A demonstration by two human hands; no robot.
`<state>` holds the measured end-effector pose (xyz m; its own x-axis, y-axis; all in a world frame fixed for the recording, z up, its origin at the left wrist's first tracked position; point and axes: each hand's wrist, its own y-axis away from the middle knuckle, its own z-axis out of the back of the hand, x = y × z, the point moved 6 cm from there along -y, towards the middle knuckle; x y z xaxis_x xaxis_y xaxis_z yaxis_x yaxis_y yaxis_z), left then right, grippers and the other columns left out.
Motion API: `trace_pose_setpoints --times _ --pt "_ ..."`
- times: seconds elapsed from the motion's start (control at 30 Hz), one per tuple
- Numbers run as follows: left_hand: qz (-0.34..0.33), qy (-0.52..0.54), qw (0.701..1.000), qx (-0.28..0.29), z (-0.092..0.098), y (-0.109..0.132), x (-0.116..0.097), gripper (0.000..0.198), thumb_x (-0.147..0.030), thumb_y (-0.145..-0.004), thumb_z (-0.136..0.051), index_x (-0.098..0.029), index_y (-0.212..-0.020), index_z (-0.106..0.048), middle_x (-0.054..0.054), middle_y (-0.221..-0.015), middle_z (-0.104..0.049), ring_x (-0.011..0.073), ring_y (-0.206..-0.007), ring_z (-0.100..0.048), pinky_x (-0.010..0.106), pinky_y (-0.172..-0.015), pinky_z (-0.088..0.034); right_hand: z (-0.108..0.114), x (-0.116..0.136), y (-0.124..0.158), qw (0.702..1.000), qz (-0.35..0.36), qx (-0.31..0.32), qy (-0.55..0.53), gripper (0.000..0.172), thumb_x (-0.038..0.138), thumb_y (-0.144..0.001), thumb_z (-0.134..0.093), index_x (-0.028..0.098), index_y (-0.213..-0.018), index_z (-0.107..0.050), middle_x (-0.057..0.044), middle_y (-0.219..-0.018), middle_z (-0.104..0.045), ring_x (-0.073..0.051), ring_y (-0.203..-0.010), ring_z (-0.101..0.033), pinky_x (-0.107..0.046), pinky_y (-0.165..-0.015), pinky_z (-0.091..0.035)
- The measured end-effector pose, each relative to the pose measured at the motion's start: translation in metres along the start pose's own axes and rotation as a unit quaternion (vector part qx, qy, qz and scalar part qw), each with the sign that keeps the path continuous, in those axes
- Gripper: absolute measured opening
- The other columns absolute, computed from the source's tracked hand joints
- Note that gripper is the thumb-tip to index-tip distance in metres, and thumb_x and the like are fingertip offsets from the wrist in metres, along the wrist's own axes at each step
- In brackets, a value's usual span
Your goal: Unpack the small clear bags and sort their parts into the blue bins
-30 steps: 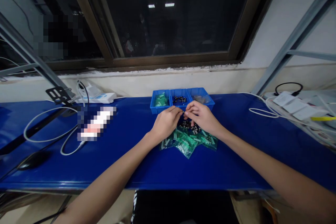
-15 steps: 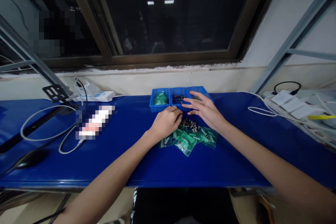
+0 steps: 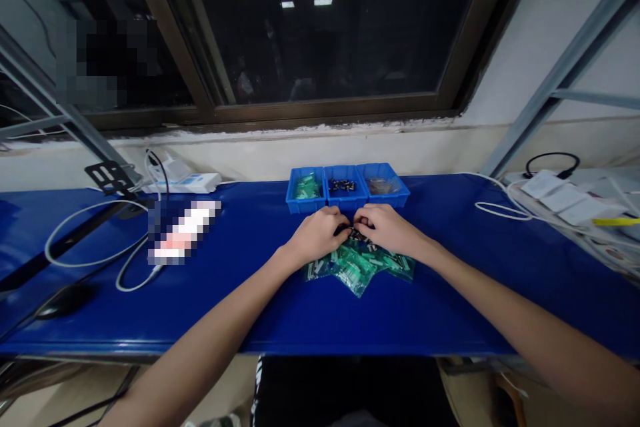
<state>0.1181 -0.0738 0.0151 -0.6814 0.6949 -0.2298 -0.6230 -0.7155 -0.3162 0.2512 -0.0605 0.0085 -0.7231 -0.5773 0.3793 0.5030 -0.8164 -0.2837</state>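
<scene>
My left hand [image 3: 323, 230] and my right hand [image 3: 383, 225] are close together over a small heap of black and silver parts [image 3: 367, 241]. Both are closed, fingertips curled inward at the heap; whatever they pinch is too small or hidden to make out. Under and in front of them lie several clear bags with green and white pieces [image 3: 353, 270]. Just behind my hands stand three blue bins in a row: the left bin [image 3: 306, 205] has a green bag in it, the middle bin [image 3: 345, 201] black and silver parts, the right bin [image 3: 397, 200] clear bags.
The blue table [image 3: 225, 320] runs below a dark window [image 3: 325, 47]. Left of me are a blurred-out device [image 3: 185, 233] on a white cable, a black mouse [image 3: 60, 300] and a power strip [image 3: 195, 183]. White adapters [image 3: 560, 197] with cables lie at the right.
My right hand has come down from the right bin to the heap, its spread fingers now curled. My left hand has barely moved. The right bin is uncovered.
</scene>
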Motion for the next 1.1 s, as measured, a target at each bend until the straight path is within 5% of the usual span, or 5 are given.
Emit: trace_pose_setpoints --times 0.23,0.63,1.1 --pt "0.021 0.000 1.000 0.001 0.000 -0.001 0.004 0.018 -0.025 -0.091 -0.052 -0.020 -0.093 -0.069 0.006 -0.090 -0.065 0.0199 -0.080 -0.064 0.030 -0.066 -0.050 0.000 0.005 0.001 1.000 0.003 0.002 -0.012 0.012 0.016 -0.086 -0.058 0.019 -0.079 -0.067 -0.002 -0.075 -0.059 -0.015 -0.066 -0.054 -0.028 -0.061 -0.037" --pt "0.022 -0.038 0.999 0.011 -0.002 -0.002 0.006 0.017 -0.025 -0.095 -0.052 -0.017 -0.092 -0.066 0.007 -0.091 -0.064 0.0218 -0.087 -0.064 0.028 -0.063 -0.047 -0.003 0.002 0.001 1.000 -0.003 0.004 -0.015 0.013 0.018 -0.087 -0.057 0.020 -0.080 -0.067 -0.002 -0.076 -0.057 -0.015 -0.067 -0.053 -0.028 -0.062 -0.038" --pt "0.005 -0.018 0.997 -0.077 0.012 -0.001 -0.002 0.020 -0.029 -0.102 -0.040 -0.017 -0.097 -0.055 0.006 -0.095 -0.063 0.0203 -0.091 -0.060 0.030 -0.069 -0.048 0.011 0.013 -0.001 0.990 0.014 -0.075 -0.117 0.010 0.015 -0.086 -0.061 0.019 -0.083 -0.070 -0.001 -0.075 -0.066 -0.014 -0.066 -0.057 -0.026 -0.063 -0.040"
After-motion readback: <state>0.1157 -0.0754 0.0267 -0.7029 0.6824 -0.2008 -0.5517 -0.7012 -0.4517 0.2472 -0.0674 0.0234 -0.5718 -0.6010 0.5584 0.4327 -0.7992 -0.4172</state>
